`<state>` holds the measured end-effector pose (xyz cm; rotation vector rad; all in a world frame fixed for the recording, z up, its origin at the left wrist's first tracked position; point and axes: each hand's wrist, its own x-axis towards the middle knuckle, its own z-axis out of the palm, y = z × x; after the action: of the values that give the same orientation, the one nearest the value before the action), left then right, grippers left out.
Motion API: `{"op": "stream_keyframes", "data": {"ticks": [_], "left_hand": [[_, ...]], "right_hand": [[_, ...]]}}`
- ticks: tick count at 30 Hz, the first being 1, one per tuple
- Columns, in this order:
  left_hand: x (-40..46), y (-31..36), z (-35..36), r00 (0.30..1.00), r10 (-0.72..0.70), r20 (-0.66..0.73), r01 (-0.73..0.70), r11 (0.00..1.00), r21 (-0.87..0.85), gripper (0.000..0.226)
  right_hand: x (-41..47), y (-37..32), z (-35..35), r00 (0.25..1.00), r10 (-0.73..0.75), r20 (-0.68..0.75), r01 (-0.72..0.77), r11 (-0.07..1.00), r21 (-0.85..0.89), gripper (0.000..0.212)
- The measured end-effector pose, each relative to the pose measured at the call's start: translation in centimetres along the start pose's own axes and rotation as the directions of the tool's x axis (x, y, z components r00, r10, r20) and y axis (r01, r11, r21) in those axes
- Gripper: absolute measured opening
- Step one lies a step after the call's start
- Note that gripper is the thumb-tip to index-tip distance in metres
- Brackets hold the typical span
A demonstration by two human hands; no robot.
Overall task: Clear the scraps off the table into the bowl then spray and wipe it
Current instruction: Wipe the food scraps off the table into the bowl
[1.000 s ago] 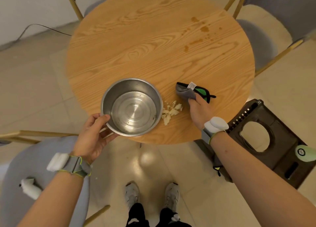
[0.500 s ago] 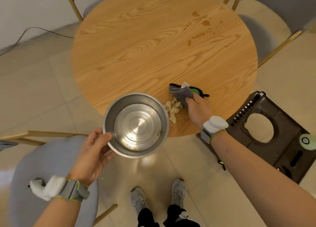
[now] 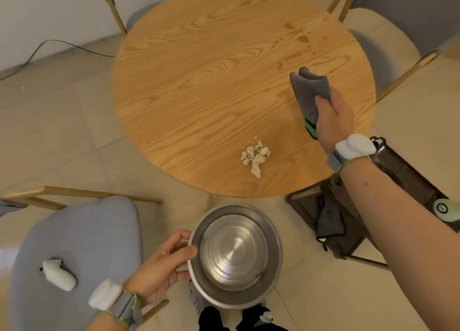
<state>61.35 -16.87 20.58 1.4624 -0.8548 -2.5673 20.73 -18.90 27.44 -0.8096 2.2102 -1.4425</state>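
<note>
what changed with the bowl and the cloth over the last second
The left hand drew the bowl off the table, now held below its near edge. The right hand swung the grey cloth away from the scraps, towards the stains. Scraps stay on the table; both grips unchanged.

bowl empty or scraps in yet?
Empty. The bowl shows bare metal inside, held off the table edge by the left hand; the scraps lie on the table.

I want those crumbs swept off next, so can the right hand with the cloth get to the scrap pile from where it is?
Probably yes: only bare table lies between the right hand, holding the cloth, and the scraps.
</note>
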Motion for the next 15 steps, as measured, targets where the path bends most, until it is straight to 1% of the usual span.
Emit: {"op": "stream_keyframes", "data": {"ticks": [2, 4, 6, 8, 9, 10, 11, 13, 15], "left_hand": [[1.1, -0.4, -0.1, 0.999, -0.038, 0.023, 0.037, 0.998, 0.043, 0.062], [2.3, -0.5, 0.1, 0.997, -0.071, 0.041, 0.067, 0.995, 0.078, 0.054], [3.6, -0.4, 0.4, 0.994, -0.103, 0.039, 0.099, 0.99, 0.099, 0.049], [4.7, -0.2, 0.7, 0.992, -0.125, 0.024, 0.121, 0.984, 0.129, 0.05], [5.3, -0.2, 0.8, 0.991, -0.129, 0.019, 0.125, 0.981, 0.146, 0.051], [5.8, -0.1, 0.9, 0.991, -0.13, 0.016, 0.126, 0.979, 0.161, 0.05], [6.3, -0.1, 1.0, 0.991, -0.133, 0.012, 0.129, 0.977, 0.168, 0.048], [7.1, 0.0, 1.1, 0.991, -0.137, -0.007, 0.136, 0.976, 0.171, 0.039], [7.9, 0.2, 1.1, 0.991, -0.134, -0.028, 0.137, 0.976, 0.167, 0.028]], "right_hand": [[0.5, 0.2, 0.2, 0.994, -0.042, 0.104, 0.062, 0.979, -0.194, 0.036], [0.6, 0.8, 1.1, 0.975, -0.008, 0.223, 0.084, 0.939, -0.334, 0.039], [0.5, 2.0, 2.3, 0.941, 0.074, 0.33, 0.084, 0.894, -0.439, 0.041], [0.1, 3.3, 3.5, 0.868, 0.209, 0.451, 0.086, 0.831, -0.55, 0.046], [-0.1, 3.8, 3.9, 0.834, 0.261, 0.486, 0.09, 0.805, -0.587, 0.049], [-0.2, 4.2, 4.3, 0.823, 0.277, 0.495, 0.088, 0.8, -0.594, 0.051], [-0.4, 4.3, 4.6, 0.831, 0.272, 0.486, 0.065, 0.819, -0.57, 0.052], [-0.5, 4.5, 4.8, 0.861, 0.253, 0.441, -0.009, 0.875, -0.484, 0.05], [-0.6, 4.6, 4.9, 0.865, 0.251, 0.435, -0.045, 0.902, -0.43, 0.048]]}}
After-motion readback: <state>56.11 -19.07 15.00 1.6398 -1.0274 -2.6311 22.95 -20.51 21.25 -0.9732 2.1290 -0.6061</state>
